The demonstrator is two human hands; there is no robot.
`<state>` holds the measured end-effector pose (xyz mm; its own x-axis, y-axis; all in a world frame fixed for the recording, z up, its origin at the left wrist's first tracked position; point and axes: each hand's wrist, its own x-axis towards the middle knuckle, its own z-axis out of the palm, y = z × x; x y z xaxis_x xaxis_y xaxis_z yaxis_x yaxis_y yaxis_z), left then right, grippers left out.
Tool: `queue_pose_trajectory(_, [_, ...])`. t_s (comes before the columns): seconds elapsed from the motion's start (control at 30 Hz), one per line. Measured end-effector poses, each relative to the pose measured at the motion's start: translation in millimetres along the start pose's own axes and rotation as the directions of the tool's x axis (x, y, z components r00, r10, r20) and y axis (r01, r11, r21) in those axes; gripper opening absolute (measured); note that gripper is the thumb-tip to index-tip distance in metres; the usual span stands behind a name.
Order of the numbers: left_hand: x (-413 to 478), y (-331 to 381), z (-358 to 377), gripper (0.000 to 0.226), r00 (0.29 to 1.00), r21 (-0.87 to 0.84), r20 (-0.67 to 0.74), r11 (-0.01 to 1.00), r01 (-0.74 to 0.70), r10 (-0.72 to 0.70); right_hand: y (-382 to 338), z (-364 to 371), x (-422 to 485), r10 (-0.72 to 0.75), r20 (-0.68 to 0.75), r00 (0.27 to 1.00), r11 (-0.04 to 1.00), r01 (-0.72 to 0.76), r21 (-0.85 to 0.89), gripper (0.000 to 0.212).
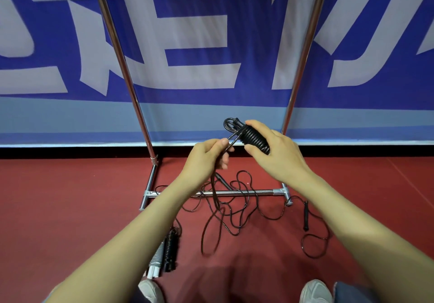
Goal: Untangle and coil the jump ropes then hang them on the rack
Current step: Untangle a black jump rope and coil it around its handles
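Red floor (pixel 70 197), blue banner (pixel 199 44) behind. Black jump rope coil (pixel 254 136) gripped in right hand (pixel 277 154); left hand (pixel 206 157) pinches the feeding strand. Loose tail (pixel 234 211) lies tangled across the rack (pixel 234 192) base. Wrap tight, feed slack gradually, watch for snags on the bar.

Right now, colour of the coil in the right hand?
Black; the coiled jump rope shows best in head view.

You have two hands up, the left hand (pixel 206 154) and the right hand (pixel 274 152), both on one half-coiled black jump rope (pixel 254 136). Below your grip lie one loose cord tangle (pixel 234 211) and one free handle (pixel 305 215). Down-left of it are two wound ropes: one black wound rope (pixel 170 251) and one white wound rope (pixel 156 258). The rack (pixel 122 63) shows two uprights.
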<state>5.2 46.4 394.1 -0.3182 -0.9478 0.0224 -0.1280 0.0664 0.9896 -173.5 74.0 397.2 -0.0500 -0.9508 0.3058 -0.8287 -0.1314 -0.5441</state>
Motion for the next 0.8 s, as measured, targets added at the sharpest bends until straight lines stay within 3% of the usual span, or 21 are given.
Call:
queue_pose_trajectory(0.07, [2, 2, -4, 0.026, 0.992, -0.134, 0.119, 0.989, 0.059, -0.043, -1, -3, 0, 0.004, 0.007, 1.0, 1.0, -0.004, 0.013, 0.051])
queue_pose_trajectory(0.2, [5, 0, -15, 0.027, 0.962, -0.065, 0.267, 0.995, 0.078, -0.058, 0, -11, 1, 0.032, 0.037, 0.999, 0.991, -0.036, 0.129, 0.049])
queue_pose_trajectory(0.4, [8, -8, -32, 0.029, 0.946, -0.056, 0.308, 0.991, 0.119, -0.096, 3, -27, 0, 0.026, 0.106, 0.994, 0.93, -0.064, 0.363, 0.05])
queue_pose_trajectory(0.53, [9, -12, -36, 0.025, 0.946, 0.072, 0.315, 0.996, 0.056, -0.076, 2, -31, -4, -0.11, 0.244, 0.963, 0.87, -0.025, 0.492, 0.051])
queue_pose_trajectory(0.6, [7, -12, -38, 0.024, 0.927, 0.167, 0.362, 0.985, 0.038, -0.097, 1, -36, -8, -0.213, 0.333, 0.919, 0.848, 0.005, 0.529, 0.05])
queue_pose_trajectory(0.7, [7, -14, -45, 0.019, 0.903, 0.332, 0.405, 0.943, -0.001, -0.141, 2, -37, -12, -0.331, 0.522, 0.786, 0.893, 0.082, 0.442, 0.049])
queue_pose_trajectory(0.8, [7, -14, -45, 0.008, 0.886, 0.493, 0.422, 0.869, -0.044, -0.194, 1, -25, -16, -0.248, 0.728, 0.64, 0.962, 0.071, 0.265, 0.048])
